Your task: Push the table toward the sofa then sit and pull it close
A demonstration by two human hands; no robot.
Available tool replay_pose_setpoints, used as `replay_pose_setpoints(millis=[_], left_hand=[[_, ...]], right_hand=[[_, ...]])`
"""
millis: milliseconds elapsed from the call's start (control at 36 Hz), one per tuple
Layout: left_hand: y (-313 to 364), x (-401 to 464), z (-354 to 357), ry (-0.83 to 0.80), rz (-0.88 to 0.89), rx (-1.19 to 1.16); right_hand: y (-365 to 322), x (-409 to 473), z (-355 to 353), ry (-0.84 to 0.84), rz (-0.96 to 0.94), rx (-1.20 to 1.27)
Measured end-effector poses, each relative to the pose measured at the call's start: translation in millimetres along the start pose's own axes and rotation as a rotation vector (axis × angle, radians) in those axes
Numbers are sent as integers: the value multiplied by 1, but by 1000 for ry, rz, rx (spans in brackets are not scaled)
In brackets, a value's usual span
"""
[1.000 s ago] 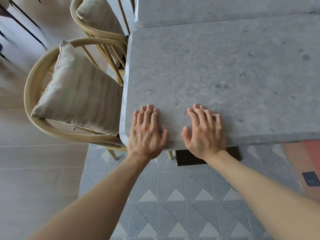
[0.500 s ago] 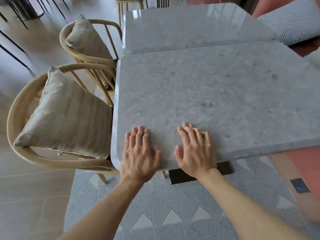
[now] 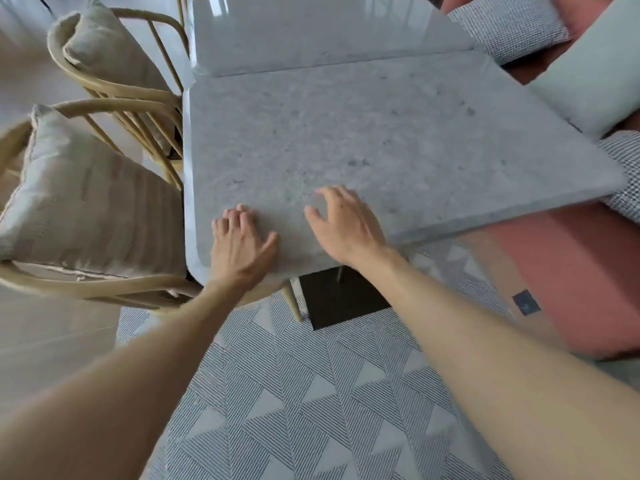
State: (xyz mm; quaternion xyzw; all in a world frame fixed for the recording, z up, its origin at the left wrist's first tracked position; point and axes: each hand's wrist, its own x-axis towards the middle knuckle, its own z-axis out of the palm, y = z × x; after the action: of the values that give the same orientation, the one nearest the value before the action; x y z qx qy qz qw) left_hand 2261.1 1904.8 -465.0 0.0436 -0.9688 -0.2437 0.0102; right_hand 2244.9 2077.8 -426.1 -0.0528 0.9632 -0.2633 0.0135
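Grey stone-look rectangular table (image 3: 381, 140) stood on the striped grey-and-white rug (image 3: 311, 410), its right edge over the terracotta sofa (image 3: 571, 278), its left edge just beside two bentwood chairs with beige cushions (image 3: 90, 209). A second matching grey tabletop (image 3: 311, 29) butted against its far edge.

My left hand (image 3: 239, 251) lay palm down on the near left corner, fingers flat and close together, gripping nothing. My right hand (image 3: 346, 223) was spread open over the near edge, blurred; couldn't tell if the palm was fully in contact. Neither hand had hold of anything.

Judgement: push phase, table already close to the sofa side. To do it well: both palms flat, press down enough for friction, drive sideways toward the sofa evenly so the top doesn't yaw against the neighbouring top. The black base (image 3: 339, 296) sat on the rug, so expect drag; slow steady force, no jerks. Watch the grey cushions (image 3: 588, 81) at the sofa edge getting pinched.
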Motion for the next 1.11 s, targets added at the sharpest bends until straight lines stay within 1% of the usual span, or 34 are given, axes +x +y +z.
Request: replay_pose_setpoints(millis=[56, 139, 167, 222, 306, 389, 472, 583, 667, 778, 917, 1028, 1111], left_hand=[[27, 2, -21, -36, -83, -308], [92, -6, -52, 7, -82, -719], [116, -10, -61, 11, -81, -828], [163, -17, -72, -17, -64, -952], [227, -30, -78, -71, -14, -1038], [285, -34, -75, -98, 13, -1088], [343, -26, -79, -85, 36, -1127], [416, -4, -92, -66, 68, -1209], [460, 18, -104, -46, 110, -1234], [501, 54, -109, -40, 157, -1247], [531, 112, -90, -18, 174, -1266], [546, 159, -63, -13, 119, -1301], [551, 187, -46, 4, 57, -1307]], right_hand=[[-6, -9, -33, 88, 59, 245], [0, -23, -86, 134, 138, 539], [6, -27, -106, 149, 157, 620], [25, -35, -141, 187, 193, 756], [57, -45, -193, 227, 262, 878], [90, -51, -239, 173, 289, 936], [116, -44, -292, 146, 247, 950], [137, -17, -362, 207, 211, 1000], [144, 7, -402, 238, 169, 1020], [153, 43, -434, 226, 136, 1040], [181, 96, -447, 217, 113, 1038], [215, 140, -454, 227, 155, 1033], [238, 172, -460, 206, 186, 1021]])
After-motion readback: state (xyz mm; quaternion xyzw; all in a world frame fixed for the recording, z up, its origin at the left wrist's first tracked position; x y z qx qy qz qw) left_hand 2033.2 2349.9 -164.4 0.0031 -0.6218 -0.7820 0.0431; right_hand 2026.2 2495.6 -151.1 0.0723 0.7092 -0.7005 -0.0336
